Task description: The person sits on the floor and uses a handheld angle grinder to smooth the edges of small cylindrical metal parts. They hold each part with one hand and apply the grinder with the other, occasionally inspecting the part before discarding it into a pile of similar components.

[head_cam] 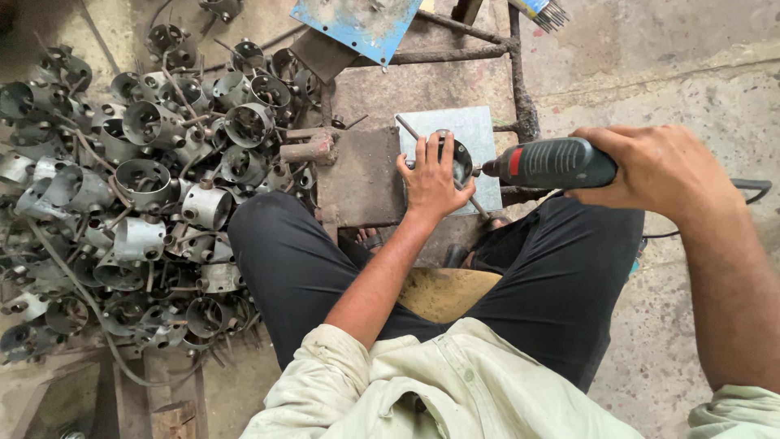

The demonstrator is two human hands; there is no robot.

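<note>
Rough concrete floor [674, 73], stained and dusty, runs under everything, and a person in black trousers and a pale shirt sits low over a small rusty metal stand [361, 175]. On the right half of that stand's top lies a grey steel plate [479, 134], and on the plate rests a round metal cup [457, 158], dark inside, with a thin rod [410, 130] passing under it toward the plate's far left corner.

The left hand [431, 179] presses down on the cup, fingers spread apart over its near-left rim, thumb pointing out to the left. The right hand [658, 171] is wrapped tight around the rear of a dark green power drill [552, 162] with a red band, fingers closed on the body. The drill lies level, its nose pointing left and meeting the cup's right side at the plate's right edge. A black cable [751, 191] trails off behind the right wrist.

Left of the stand, a big heap of similar grey metal cups [146, 179] covers the floor, tangled with bent wire. Beyond the stand's far edge a blue painted sheet [357, 24] leans, scuffed and chipped, beside a rusty frame bar [455, 55].
</note>
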